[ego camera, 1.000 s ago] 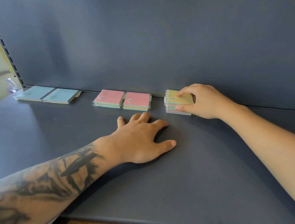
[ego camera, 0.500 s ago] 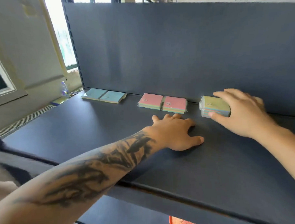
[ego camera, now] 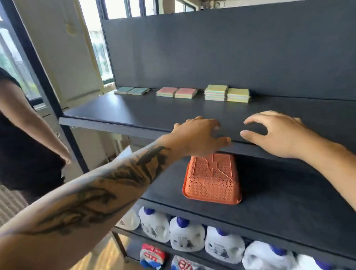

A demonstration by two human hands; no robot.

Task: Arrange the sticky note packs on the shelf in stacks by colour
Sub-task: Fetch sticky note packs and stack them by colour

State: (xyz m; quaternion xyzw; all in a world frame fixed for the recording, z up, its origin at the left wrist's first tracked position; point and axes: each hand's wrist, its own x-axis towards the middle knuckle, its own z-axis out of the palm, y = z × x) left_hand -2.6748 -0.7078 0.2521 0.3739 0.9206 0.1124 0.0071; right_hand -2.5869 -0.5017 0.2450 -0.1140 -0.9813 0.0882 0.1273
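**Around the shelving unit**

An orange perforated plastic basket [ego camera: 212, 178] lies upside down on the dark middle shelf [ego camera: 292, 201]. Below it stands a row of white jugs with blue caps [ego camera: 187, 236]. At left, a person in a black top [ego camera: 19, 148] stands beside bright windows [ego camera: 99, 39].

— Along the dark slate-blue shelf [ego camera: 133, 112]: teal packs [ego camera: 132, 90], pink-topped packs [ego camera: 176, 92], yellow-topped packs [ego camera: 227, 93] with pastel-striped edges.

— Lower centre: orange basket [ego camera: 212, 178], perforated lattice pattern. Bottom right: white jugs [ego camera: 187, 235], blue caps. Dark tattoo over left forearm [ego camera: 93, 194].
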